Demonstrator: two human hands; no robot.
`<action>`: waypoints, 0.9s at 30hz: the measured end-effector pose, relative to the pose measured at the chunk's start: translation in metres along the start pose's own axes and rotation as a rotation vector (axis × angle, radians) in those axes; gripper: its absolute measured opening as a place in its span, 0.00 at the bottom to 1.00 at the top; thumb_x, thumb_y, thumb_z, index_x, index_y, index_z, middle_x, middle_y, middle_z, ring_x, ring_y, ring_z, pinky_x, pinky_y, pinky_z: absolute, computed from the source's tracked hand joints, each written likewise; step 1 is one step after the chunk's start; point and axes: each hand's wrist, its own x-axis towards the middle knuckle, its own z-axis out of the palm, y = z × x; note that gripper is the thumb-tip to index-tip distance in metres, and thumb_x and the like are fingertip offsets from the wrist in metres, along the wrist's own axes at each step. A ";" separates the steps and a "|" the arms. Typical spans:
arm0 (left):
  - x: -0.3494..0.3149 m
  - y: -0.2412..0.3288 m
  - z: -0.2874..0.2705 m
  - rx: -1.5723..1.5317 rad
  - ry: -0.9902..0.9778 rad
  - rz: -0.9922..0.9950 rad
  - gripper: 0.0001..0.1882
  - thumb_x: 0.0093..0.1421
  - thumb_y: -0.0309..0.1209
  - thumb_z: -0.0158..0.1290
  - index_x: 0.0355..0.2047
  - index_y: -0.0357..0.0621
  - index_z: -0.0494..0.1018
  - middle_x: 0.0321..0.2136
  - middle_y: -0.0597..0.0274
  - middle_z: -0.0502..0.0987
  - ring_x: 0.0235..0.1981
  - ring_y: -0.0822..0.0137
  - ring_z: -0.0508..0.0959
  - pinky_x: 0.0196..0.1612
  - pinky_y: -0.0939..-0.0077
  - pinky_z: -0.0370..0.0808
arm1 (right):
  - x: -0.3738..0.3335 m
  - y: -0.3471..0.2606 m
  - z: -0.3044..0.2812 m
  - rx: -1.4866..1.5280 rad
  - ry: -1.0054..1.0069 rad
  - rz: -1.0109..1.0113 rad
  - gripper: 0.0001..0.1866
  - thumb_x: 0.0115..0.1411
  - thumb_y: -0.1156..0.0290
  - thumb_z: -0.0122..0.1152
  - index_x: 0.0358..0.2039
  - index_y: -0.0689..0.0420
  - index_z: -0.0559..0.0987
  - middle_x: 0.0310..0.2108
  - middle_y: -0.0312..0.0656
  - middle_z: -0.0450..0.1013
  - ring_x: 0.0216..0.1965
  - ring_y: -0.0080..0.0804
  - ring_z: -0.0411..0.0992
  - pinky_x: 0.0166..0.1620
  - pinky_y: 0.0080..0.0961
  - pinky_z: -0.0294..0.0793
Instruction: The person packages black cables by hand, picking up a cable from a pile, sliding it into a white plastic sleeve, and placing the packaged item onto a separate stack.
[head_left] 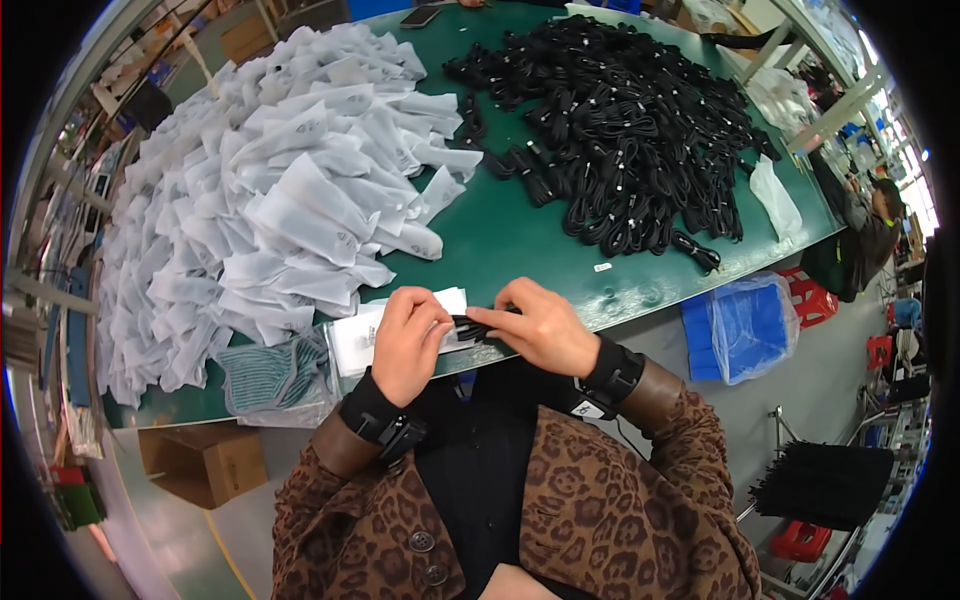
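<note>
My right hand [548, 328] grips a coiled black cable [470, 328] between thumb and fingers, near the table's front edge. Its left end lies at the edge of a flat white plastic bag [350, 345]. Over that bag, my left hand [408, 342] is closed in a pinch at its edge, close to the cable's end. The left fingertips partly hide where bag and cable meet, so I cannot tell how far the cable is inside. More white bag material [452, 300] shows behind the fingers.
A big heap of filled white bags [310, 200] covers the left of the green table [480, 240]. Bundled black cables [630, 130] are piled at the back right. A striped green cloth [270, 375] lies left of my hands. A lined blue bin [750, 330] and a cardboard box [205, 465] stand below.
</note>
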 end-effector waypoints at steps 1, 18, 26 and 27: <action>-0.003 -0.002 0.000 -0.029 0.001 -0.039 0.06 0.53 0.17 0.57 0.31 0.36 0.71 0.35 0.54 0.71 0.37 0.52 0.74 0.40 0.65 0.72 | 0.000 -0.001 -0.002 -0.004 0.001 -0.001 0.23 0.50 0.79 0.69 0.49 0.51 0.81 0.36 0.40 0.71 0.34 0.38 0.72 0.35 0.31 0.74; 0.003 -0.010 0.008 -0.128 0.019 -0.217 0.04 0.58 0.20 0.56 0.33 0.35 0.72 0.30 0.57 0.72 0.29 0.63 0.74 0.35 0.75 0.72 | -0.005 0.056 -0.033 -0.370 0.047 0.141 0.19 0.48 0.77 0.69 0.41 0.63 0.74 0.37 0.48 0.70 0.36 0.49 0.72 0.38 0.39 0.74; 0.002 -0.017 0.007 -0.157 0.031 -0.254 0.04 0.58 0.19 0.55 0.33 0.35 0.71 0.30 0.58 0.73 0.29 0.65 0.73 0.36 0.76 0.71 | -0.019 0.029 -0.020 0.044 0.103 0.367 0.15 0.56 0.76 0.64 0.44 0.64 0.74 0.35 0.48 0.69 0.36 0.50 0.70 0.38 0.33 0.71; 0.002 -0.017 0.008 -0.160 0.036 -0.254 0.04 0.59 0.19 0.55 0.33 0.35 0.71 0.30 0.58 0.73 0.29 0.66 0.73 0.36 0.76 0.71 | -0.016 0.019 -0.022 0.108 0.073 0.343 0.15 0.58 0.75 0.62 0.45 0.64 0.74 0.35 0.48 0.69 0.35 0.48 0.70 0.38 0.32 0.70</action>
